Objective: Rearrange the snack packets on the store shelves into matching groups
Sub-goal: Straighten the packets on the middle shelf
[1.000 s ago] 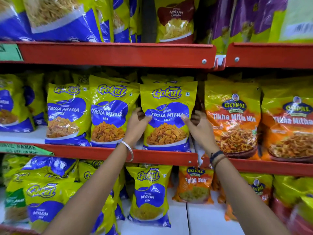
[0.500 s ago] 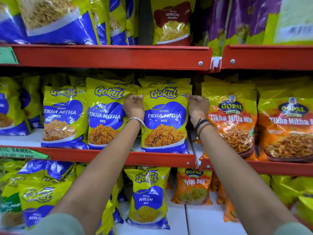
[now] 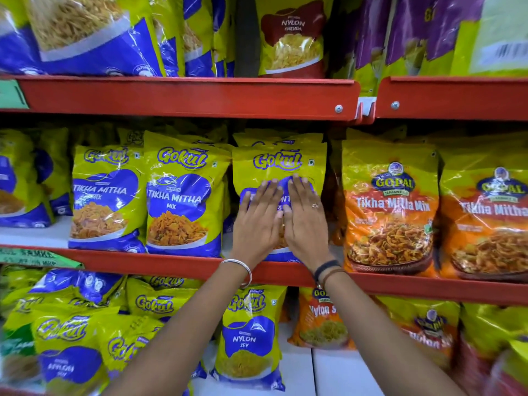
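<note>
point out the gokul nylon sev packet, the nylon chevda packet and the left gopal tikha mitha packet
Gokul Nylon Sev packet [image 3: 248,338]: head view, blue label.
Nylon Chevda packet [image 3: 293,25]: head view, maroon label.
Left Gopal Tikha Mitha packet [image 3: 391,207]: head view, orange front.

You're facing glossy plastic snack packets [image 3: 183,195] — crinkled film catching glare. The red shelf edge [image 3: 185,95] looks like smooth painted metal with shiny screws [image 3: 338,108]. A polished metal bangle [image 3: 241,270] — and a matt dark band [image 3: 325,267] — circle your wrists.

Left of hands: Gokul packets [image 3: 183,195] packed close, no gap.
Right of hands: a dark narrow gap, then the Gopal packet [image 3: 390,207].
Above: red shelf edge [image 3: 185,97] overhangs; clearance unclear.
</note>
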### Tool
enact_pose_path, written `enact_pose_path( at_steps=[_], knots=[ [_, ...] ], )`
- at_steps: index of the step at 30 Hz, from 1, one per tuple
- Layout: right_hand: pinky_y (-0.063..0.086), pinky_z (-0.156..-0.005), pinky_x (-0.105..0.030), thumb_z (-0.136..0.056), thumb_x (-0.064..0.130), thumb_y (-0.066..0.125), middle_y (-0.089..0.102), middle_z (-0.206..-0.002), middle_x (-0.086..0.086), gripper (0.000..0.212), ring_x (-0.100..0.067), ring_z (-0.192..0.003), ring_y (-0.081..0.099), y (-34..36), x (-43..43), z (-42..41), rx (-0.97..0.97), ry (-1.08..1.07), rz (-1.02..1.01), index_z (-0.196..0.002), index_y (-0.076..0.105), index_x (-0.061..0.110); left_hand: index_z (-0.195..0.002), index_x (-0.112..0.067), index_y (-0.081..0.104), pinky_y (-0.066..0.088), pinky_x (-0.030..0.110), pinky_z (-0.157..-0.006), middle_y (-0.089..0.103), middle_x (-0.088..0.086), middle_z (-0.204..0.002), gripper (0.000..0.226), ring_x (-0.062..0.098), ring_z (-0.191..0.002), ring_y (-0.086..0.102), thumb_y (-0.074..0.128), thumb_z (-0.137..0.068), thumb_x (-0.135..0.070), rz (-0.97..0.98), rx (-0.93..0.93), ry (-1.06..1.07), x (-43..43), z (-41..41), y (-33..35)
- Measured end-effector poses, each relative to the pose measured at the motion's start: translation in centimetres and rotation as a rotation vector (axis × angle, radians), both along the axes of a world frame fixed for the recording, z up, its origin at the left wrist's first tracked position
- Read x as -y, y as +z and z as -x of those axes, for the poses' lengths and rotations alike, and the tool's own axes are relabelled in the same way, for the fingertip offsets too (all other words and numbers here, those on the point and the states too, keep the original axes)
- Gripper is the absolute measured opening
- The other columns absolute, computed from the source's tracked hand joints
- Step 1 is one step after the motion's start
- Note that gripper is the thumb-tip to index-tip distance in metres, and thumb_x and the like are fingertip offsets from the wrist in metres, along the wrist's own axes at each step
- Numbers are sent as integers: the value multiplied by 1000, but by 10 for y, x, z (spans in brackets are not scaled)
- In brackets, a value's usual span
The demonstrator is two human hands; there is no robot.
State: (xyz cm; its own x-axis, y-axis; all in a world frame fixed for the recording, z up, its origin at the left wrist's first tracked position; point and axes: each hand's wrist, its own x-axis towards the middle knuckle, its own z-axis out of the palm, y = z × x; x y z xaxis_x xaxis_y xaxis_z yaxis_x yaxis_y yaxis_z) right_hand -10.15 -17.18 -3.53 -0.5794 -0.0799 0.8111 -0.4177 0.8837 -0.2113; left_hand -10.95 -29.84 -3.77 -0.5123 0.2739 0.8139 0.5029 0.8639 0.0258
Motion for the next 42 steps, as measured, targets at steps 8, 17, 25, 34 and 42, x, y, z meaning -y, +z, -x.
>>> enact_pose_path(
  at_steps=[8, 17, 25, 34, 42],
  knots=[
    [11, -120, -35, -96, 38, 19, 15, -162, -4, 61, -16, -150, 11, 10, -15, -7, 166, -1, -93, -152, 19, 12, -147, -17, 20, -2, 39, -116, 22, 2, -157, 57, 19, -146, 13, 24, -92, -33, 41, 39, 220, -4, -7, 0],
    [7, -122, -39, -99, 30, 26, 14, -162, -5, 56, -13, -149, 6, 16, -143, -55, 20, -154, 70, -152, 19, 12, -147, -12, 13, -5, 33, -118, 12, 7, -159, 57, 16, -146, -4, 29, -94, -24, -66, 66, -115, -142, -63, 26],
    [6, -123, -35, -97, 41, 13, 4, -163, 0, 62, -12, -150, 1, -9, -221, -49, 195, -162, 5, -153, 9, 15, -148, -16, 12, -1, 34, -118, 9, 2, -160, 59, 13, -147, 1, 22, -93, -35, -103, 240, -31, -213, -45, -6],
    [17, -119, -29, -96, 53, 19, 26, -159, -4, 67, -15, -147, 20, 19, -270, -86, 176, 125, 80, -149, 29, 13, -139, -7, 33, 14, 39, -120, 21, 12, -156, 60, 15, -146, 2, 39, -80, -9, -262, 151, -184, -246, -63, 17],
    [26, -112, -39, -94, 21, 52, 37, -146, -21, 55, -33, -138, 32, 54, -394, -71, 70, -198, 600, -141, 33, 0, -123, -1, 51, 40, 30, -93, 60, 19, -125, 33, 30, -116, 56, 51, -91, -11, -757, 686, -343, -334, -40, 86]
  ],
)
